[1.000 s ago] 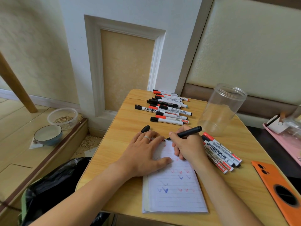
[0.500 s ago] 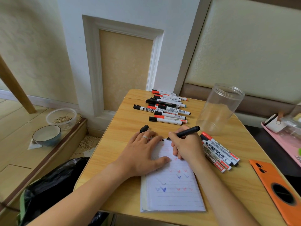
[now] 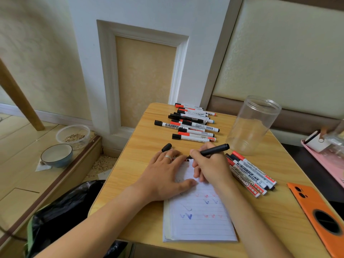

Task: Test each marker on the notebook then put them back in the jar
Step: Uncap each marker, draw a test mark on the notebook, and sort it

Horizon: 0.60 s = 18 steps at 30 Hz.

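Evidently, right hand (image 3: 210, 164) grips marker (image 3: 214, 151).

– Any print you can read?
– "WHITEBOARD MARKER" runs along the barrel of the leftmost marker (image 3: 168, 125) in the group at the table's far edge. A barcode sits on another marker (image 3: 202, 126) there, its digits too small.
– And near the right edge?
– "WHITEBOARD MARKER" shows again on the markers beside the notebook (image 3: 250, 175). Their other print and logos are illegible.
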Each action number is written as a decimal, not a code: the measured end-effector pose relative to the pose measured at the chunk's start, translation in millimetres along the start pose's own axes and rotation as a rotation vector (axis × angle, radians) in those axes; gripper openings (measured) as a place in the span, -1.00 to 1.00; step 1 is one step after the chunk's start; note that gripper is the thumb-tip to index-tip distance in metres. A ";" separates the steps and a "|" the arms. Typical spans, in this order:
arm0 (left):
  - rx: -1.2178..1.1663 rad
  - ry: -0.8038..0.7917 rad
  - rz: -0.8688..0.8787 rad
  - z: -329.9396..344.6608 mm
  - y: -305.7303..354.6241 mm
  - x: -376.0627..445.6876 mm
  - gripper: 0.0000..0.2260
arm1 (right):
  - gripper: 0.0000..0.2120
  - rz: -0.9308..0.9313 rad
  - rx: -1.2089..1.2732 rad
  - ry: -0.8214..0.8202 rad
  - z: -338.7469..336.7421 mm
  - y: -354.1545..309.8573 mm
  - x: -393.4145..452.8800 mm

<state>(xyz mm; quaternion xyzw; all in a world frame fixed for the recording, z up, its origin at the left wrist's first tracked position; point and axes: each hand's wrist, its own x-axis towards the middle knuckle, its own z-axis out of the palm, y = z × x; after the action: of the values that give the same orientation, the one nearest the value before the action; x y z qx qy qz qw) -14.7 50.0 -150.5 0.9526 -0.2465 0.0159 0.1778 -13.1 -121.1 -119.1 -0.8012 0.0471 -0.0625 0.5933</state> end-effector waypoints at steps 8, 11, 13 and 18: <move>-0.136 0.011 -0.013 -13.2 0.1 1.3 -0.24 | -0.86 -0.027 0.049 0.043 8.4 5.0 -4.2; -0.147 0.062 -0.043 -25.3 -0.3 -0.4 -0.49 | -0.86 -0.018 0.064 0.044 7.4 6.4 -4.7; -0.170 0.226 -0.064 -30.5 -2.6 1.0 -0.68 | -0.85 -0.017 0.073 0.044 6.6 6.8 -5.1; -0.109 0.408 -0.152 -24.8 -19.2 13.2 -0.71 | -0.83 -0.062 0.040 0.018 6.8 5.5 -8.3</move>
<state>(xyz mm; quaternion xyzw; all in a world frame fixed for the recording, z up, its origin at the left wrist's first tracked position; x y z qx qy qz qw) 7.4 68.1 -132.1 0.9345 -0.1333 0.1813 0.2757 -20.3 -115.0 -126.6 -0.7895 0.0264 -0.0889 0.6067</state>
